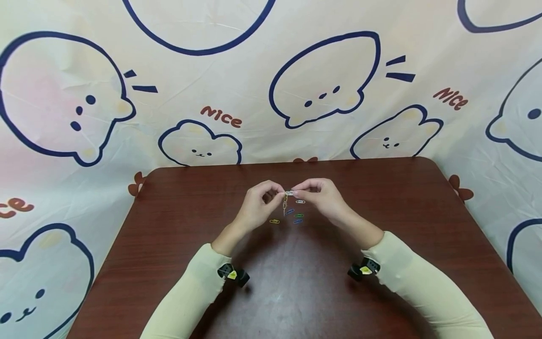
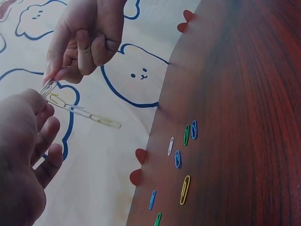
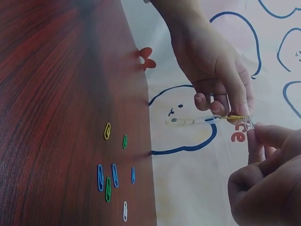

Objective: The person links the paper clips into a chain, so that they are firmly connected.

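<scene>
1. From where I stood, the person's left hand (image 1: 259, 203) had its thumb and forefinger pinched on the upper end of a short dangling chain of linked wire paper clips in yellow and pale tones (image 1: 285, 205).
2. The fingers of the right hand (image 1: 323, 200) gripped a white, rounded wire paper clip (image 1: 290, 193), which met the chain's top yellow link between the two hands, above the dark reddish-brown wooden counter (image 1: 178, 226). I could not tell whether the two loops were hooked.
3. Seven loose clips lay on the counter below: a yellow wire one (image 2: 185, 189), a white one (image 2: 170, 146), two green ones (image 3: 108, 189) (image 3: 125, 141) and three blue ones (image 3: 100, 177) (image 3: 115, 175) (image 3: 133, 174).
4. The likeliest slip, to my mind, was the thin wire twisting out of either pinch, since the fingers had so little to hold.
5. A loop caught on only one strand might have slid off again under a tug.
6. Forcing the wire could have bent it open; if the left pinch loosened, the hanging links might have dropped among the loose clips.
</scene>
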The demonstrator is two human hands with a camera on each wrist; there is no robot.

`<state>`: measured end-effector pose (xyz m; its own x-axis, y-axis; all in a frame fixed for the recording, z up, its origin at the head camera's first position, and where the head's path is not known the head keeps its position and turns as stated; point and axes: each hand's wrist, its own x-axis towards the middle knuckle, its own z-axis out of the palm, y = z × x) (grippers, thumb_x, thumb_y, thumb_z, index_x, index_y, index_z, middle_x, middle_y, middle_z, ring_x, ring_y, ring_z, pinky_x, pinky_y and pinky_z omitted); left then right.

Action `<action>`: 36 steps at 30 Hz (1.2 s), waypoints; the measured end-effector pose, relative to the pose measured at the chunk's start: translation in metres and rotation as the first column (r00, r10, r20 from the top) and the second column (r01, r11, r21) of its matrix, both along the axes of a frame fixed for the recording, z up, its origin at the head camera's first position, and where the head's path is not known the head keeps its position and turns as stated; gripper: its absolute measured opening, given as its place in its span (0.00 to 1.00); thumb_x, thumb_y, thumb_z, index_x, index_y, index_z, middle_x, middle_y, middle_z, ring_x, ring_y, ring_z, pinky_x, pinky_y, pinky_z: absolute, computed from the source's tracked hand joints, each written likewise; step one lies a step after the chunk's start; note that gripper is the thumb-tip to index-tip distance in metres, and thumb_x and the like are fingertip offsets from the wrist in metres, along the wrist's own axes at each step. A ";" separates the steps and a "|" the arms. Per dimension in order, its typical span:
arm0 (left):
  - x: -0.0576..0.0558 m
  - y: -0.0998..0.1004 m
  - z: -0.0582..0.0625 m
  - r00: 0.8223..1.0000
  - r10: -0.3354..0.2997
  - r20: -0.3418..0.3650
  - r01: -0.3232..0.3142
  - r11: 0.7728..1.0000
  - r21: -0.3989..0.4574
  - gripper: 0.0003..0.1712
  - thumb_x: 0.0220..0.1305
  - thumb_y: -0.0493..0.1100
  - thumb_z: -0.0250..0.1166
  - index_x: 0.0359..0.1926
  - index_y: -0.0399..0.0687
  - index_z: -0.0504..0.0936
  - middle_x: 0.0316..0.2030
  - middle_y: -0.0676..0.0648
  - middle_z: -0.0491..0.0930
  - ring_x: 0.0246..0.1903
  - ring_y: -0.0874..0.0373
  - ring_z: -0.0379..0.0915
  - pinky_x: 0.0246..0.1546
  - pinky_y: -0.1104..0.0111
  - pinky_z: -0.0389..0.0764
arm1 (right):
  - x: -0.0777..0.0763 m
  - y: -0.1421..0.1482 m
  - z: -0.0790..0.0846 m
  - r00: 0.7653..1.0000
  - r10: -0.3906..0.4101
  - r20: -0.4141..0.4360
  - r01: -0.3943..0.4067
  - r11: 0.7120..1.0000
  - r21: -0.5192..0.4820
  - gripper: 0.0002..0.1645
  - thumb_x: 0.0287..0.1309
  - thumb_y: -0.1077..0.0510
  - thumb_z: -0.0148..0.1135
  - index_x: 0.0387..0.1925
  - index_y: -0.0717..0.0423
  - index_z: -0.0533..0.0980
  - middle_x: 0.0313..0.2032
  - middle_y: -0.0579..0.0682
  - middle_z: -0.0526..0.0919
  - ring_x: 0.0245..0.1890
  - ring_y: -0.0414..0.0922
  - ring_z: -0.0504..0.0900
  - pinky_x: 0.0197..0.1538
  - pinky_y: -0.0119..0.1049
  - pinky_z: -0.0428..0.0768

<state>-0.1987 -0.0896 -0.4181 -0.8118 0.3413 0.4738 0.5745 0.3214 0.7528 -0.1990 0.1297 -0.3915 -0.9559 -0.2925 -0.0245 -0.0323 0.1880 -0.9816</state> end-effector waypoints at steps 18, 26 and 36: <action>-0.001 -0.004 0.001 1.000 0.014 -0.026 -0.013 0.999 0.033 0.02 0.69 0.37 0.67 0.38 0.42 0.85 0.33 0.50 0.81 0.28 0.58 0.71 0.29 0.71 0.75 | -0.001 0.009 0.002 0.999 -0.030 0.017 0.028 0.996 0.080 0.12 0.64 0.55 0.71 0.45 0.57 0.86 0.44 0.55 0.87 0.44 0.50 0.81 0.52 0.50 0.77; -0.001 -0.004 0.000 1.000 0.028 -0.004 -0.028 0.999 0.018 0.02 0.69 0.37 0.68 0.39 0.42 0.85 0.34 0.50 0.81 0.29 0.58 0.72 0.30 0.70 0.76 | -0.001 0.009 0.000 0.999 -0.039 0.029 0.037 0.997 0.074 0.12 0.65 0.56 0.69 0.47 0.58 0.85 0.47 0.58 0.86 0.51 0.59 0.81 0.56 0.53 0.76; -0.001 -0.004 -0.005 1.000 0.003 0.030 -0.003 1.000 -0.008 0.02 0.69 0.36 0.67 0.40 0.42 0.84 0.33 0.50 0.80 0.31 0.58 0.73 0.32 0.69 0.77 | -0.001 0.007 0.002 0.999 -0.049 -0.008 0.050 0.997 0.058 0.12 0.66 0.55 0.69 0.46 0.58 0.84 0.43 0.53 0.88 0.49 0.56 0.82 0.54 0.47 0.77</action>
